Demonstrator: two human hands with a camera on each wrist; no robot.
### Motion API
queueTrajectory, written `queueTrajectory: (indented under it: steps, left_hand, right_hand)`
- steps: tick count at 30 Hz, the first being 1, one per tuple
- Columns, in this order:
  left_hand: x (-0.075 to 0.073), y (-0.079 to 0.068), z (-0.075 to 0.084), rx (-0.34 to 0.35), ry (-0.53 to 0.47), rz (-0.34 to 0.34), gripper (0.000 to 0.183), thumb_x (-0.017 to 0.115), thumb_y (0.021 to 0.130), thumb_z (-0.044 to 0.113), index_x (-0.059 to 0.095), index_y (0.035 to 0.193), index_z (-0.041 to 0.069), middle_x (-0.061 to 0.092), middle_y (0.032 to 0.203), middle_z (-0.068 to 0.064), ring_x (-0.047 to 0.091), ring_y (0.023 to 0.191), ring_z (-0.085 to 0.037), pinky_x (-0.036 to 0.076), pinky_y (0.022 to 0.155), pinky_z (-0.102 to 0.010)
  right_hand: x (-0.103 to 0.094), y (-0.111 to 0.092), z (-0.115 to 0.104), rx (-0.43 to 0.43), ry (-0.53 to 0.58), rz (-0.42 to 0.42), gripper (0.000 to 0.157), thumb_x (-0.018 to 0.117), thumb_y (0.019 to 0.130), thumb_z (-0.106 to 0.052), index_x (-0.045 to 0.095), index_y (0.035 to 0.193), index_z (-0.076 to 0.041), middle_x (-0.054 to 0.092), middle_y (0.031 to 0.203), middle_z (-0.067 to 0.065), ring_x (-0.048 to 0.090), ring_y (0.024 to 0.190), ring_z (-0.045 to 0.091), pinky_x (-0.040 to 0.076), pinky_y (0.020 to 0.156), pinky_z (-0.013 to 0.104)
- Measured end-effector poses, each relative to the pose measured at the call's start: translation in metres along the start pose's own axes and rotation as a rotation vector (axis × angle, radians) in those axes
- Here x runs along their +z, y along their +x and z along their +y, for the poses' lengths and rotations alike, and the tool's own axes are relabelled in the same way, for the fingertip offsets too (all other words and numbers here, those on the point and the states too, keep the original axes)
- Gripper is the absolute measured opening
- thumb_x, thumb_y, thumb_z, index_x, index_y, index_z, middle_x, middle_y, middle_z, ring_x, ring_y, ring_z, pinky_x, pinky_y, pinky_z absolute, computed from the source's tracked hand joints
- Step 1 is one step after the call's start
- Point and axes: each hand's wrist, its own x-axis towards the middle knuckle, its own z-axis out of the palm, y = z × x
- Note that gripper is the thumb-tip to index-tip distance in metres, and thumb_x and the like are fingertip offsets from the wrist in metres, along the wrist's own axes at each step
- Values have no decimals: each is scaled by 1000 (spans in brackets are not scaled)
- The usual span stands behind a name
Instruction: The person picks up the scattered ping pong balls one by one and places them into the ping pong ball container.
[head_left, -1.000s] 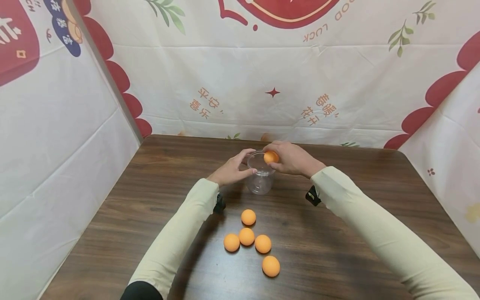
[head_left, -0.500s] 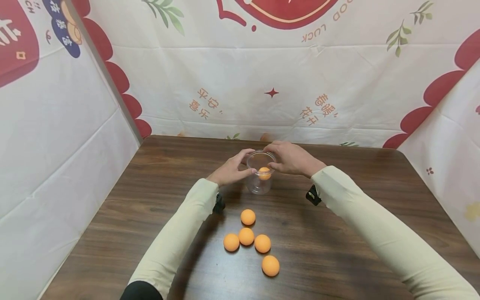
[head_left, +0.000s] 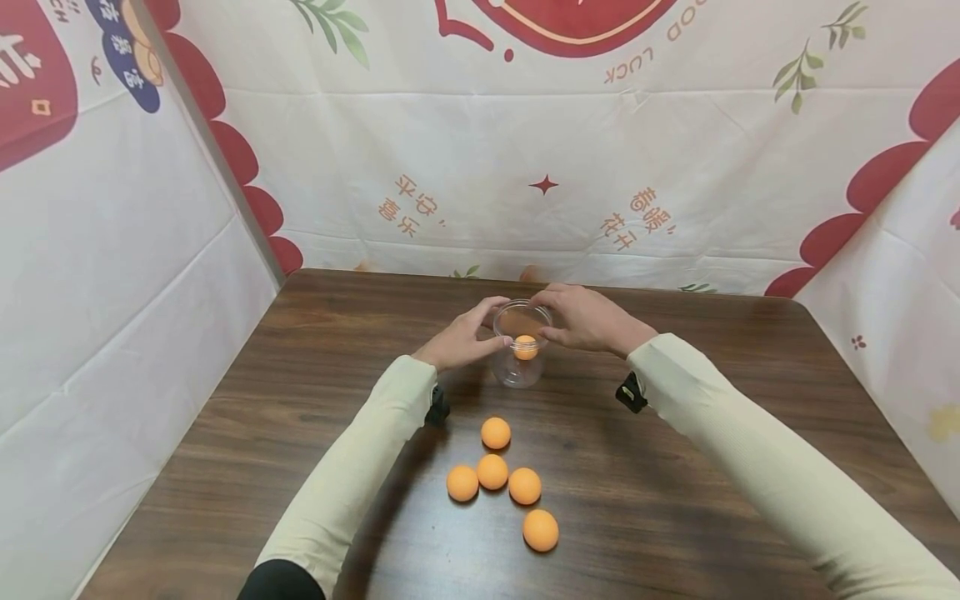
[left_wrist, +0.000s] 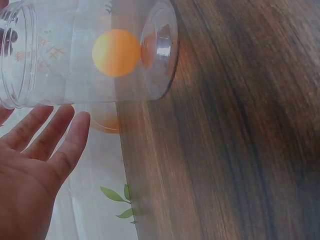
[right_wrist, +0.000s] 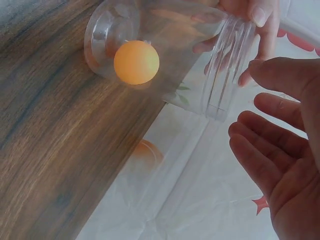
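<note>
A clear plastic jar stands upright on the table, with one orange ping-pong ball low inside it, near the base. My left hand holds the jar's rim from the left, thumb in front and fingers behind. At the right of the rim is my right hand, its fingers apart and nothing between them. In the right wrist view a small gap shows between these fingertips and the jar's ribbed neck. Several more orange ping-pong balls lie on the table in front of the jar.
The brown wood-grain table has its back edge just behind the jar. A white printed cloth hangs behind it, with more cloth at both sides. One ball lies closest to the front, apart from the others.
The right hand let go of a ping-pong ball at the rim, and the ball dropped into the jar. That hand then shifted slightly right. The left hand stayed at the rim.
</note>
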Motion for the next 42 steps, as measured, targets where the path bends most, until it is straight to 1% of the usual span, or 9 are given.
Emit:
queueTrajectory:
  steps: [7, 14, 17, 23, 28, 32, 34, 39, 42]
  left_hand:
    - [-2, 0, -1, 13, 2, -5, 64, 58, 95, 35, 26, 148, 18, 49, 136, -14, 49, 125, -30, 46, 99, -45]
    - [-2, 0, -1, 13, -1, -4, 66, 59, 94, 34, 25, 148, 16, 46, 139, -15, 46, 127, -33, 44, 101, -49]
    - [-2, -1, -1, 10, -4, -9, 68, 59, 94, 35, 24, 149, 14, 46, 140, -13, 45, 129, -34, 44, 100, -48]
    - [-1, -1, 0, 13, 17, 2, 66, 59, 94, 35, 26, 148, 15, 44, 142, -10, 49, 125, -31, 47, 98, -43]
    - [-1, -1, 0, 15, 26, 3, 66, 59, 94, 34, 26, 148, 16, 43, 144, -13, 47, 127, -33, 45, 99, -46]
    - [0, -1, 0, 18, 18, 1, 66, 59, 94, 34, 25, 148, 15, 43, 143, -13, 46, 127, -34, 45, 99, -48]
    - [0, -1, 0, 18, 21, 3, 65, 59, 94, 34, 26, 148, 16, 44, 143, -12, 47, 127, -34, 45, 99, -47]
    - [2, -1, 0, 14, 26, 9, 65, 59, 94, 35, 27, 147, 19, 45, 142, -10, 47, 127, -33, 46, 99, -45]
    - [1, -2, 1, -5, 29, 6, 66, 59, 94, 37, 25, 148, 22, 44, 143, -10, 46, 129, -28, 45, 100, -45]
  right_hand:
    - [-5, -8, -3, 8, -2, -6, 42, 70, 86, -19, 60, 124, -2, 61, 122, 14, 61, 106, 29, 50, 90, 46]
    - [-4, -21, -10, -39, 10, 6, 41, 71, 85, -17, 60, 122, -2, 61, 118, 13, 63, 99, 26, 52, 84, 44]
    - [-3, -27, -14, -60, 23, 16, 42, 72, 84, -16, 59, 122, -4, 61, 116, 11, 63, 96, 22, 53, 82, 42]
    - [3, -38, -23, -98, 44, 33, 40, 73, 83, -16, 61, 120, -6, 61, 115, 8, 64, 95, 19, 53, 82, 41]
    - [10, -49, -31, -140, 25, 29, 41, 72, 84, -17, 59, 122, -6, 60, 118, 9, 64, 95, 20, 54, 81, 40]
    - [15, -56, -38, -152, 35, 19, 43, 71, 85, -19, 58, 123, -7, 59, 122, 9, 64, 99, 22, 53, 83, 41]
    - [17, -58, -40, -170, 37, 18, 42, 72, 85, -19, 58, 123, -7, 59, 121, 8, 64, 99, 22, 53, 83, 40]
    - [25, -64, -47, -196, 39, -15, 40, 71, 85, -19, 58, 121, -7, 59, 116, 6, 64, 92, 17, 54, 78, 36]
    - [30, -67, -51, -201, 45, -40, 40, 70, 86, -19, 58, 122, -7, 59, 116, 7, 64, 91, 17, 55, 76, 35]
